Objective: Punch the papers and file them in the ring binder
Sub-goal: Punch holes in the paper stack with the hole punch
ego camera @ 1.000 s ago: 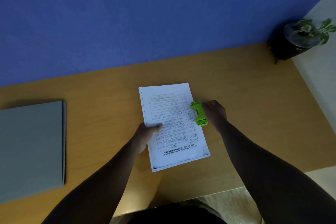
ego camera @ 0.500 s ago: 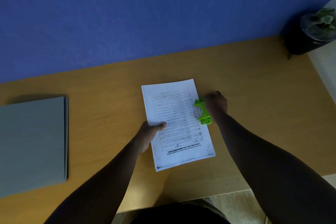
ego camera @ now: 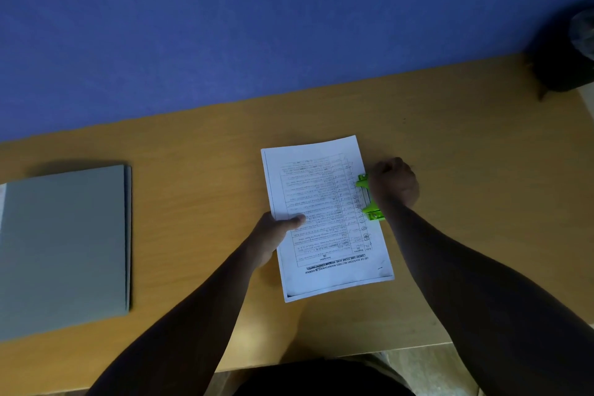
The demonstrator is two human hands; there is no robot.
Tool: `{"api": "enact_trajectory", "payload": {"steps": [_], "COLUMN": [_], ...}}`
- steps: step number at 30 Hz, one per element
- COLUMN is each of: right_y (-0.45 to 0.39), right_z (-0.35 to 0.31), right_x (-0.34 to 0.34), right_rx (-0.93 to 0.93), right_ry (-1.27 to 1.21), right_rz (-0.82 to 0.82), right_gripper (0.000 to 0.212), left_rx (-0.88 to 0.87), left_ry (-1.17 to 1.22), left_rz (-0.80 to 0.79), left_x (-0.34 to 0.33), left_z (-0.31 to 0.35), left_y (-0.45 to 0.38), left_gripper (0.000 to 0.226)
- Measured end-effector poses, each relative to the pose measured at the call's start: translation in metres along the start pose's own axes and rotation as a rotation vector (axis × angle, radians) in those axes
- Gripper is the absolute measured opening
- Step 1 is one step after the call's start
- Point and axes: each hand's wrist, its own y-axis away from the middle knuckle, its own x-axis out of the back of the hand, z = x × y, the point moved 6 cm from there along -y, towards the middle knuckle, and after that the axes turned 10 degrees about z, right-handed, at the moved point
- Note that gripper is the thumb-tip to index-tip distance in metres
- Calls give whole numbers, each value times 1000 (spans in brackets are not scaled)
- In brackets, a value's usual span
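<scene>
A stack of printed white papers (ego camera: 321, 222) lies on the wooden desk (ego camera: 199, 183), text upside down to me. A bright green hole punch (ego camera: 369, 199) sits over the middle of the papers' right edge. My right hand (ego camera: 393, 183) is closed over the punch from the right, covering most of it. My left hand (ego camera: 273, 235) holds the papers' left edge, thumb on top of the sheet. A closed grey ring binder (ego camera: 64, 247) lies flat at the desk's left, apart from both hands.
A blue wall (ego camera: 257, 26) runs along the desk's far edge. A dark pot with a plant (ego camera: 565, 55) stands at the far right corner. The desk's near edge (ego camera: 401, 347) is close to my body.
My right hand has closed further over the green punch, hiding more of it. The papers and left hand keep their place; the view has shifted right to left slightly.
</scene>
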Motion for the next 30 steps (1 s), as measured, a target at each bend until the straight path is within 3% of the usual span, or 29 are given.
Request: {"api": "enact_trajectory", "payload": {"steps": [4, 12, 30], "right_y": [3, -3, -7], "right_z": [0, 5, 9], "right_x": [1, -4, -9], "right_rx": [26, 99, 110], "right_ry": [-40, 110, 158], "right_rz": [97, 177, 192], "right_gripper": [29, 34, 36], "left_rx": [28, 39, 54], "left_ry": [9, 4, 23], "left_rz": [7, 18, -16], "left_x": [0, 0, 0], "left_z": [0, -1, -3], "left_y": [0, -2, -9], "left_gripper": [30, 29, 35]}}
